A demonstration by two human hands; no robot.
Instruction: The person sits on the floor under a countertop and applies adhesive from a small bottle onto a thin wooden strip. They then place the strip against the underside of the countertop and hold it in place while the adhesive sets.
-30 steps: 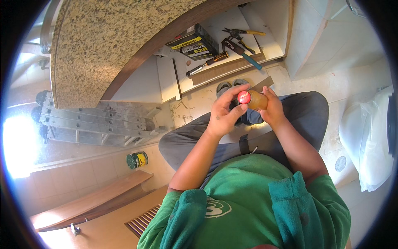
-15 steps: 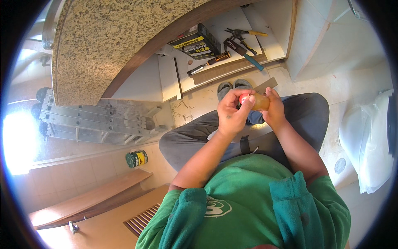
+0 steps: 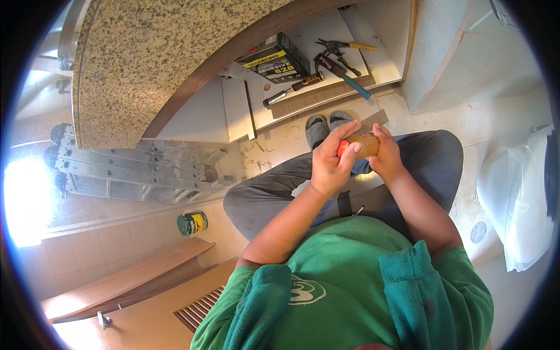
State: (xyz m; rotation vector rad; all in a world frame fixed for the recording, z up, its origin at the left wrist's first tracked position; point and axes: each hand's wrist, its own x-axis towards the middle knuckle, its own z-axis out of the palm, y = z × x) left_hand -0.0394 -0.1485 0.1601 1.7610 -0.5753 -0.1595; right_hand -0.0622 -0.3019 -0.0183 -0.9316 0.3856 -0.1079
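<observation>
In front of my lap, both hands hold a small amber bottle point(image 3: 367, 146) with a red cap point(image 3: 343, 148). My left hand point(image 3: 330, 163) is at the red end, its thumb pressed against it and its fingers stretched alongside. My right hand point(image 3: 386, 155) grips the amber body from the other side. Just beyond the hands a flat brown-grey strip point(image 3: 375, 119) sticks out; whether it lies on the floor or is held I cannot tell. Part of the bottle is hidden by the fingers.
An open cabinet ahead holds a black-and-yellow adhesive tin point(image 3: 280, 61), a hammer point(image 3: 344, 77), snips point(image 3: 344, 46) and an orange-black cutter knife point(image 3: 294, 88). A ladder point(image 3: 137, 166) lies left, near a small green can point(image 3: 192, 223). A white plastic bag point(image 3: 516, 201) hangs right.
My left fingers have straightened from a curl around the red cap, and the thumb has shifted over it. My right hand keeps its hold on the bottle.
</observation>
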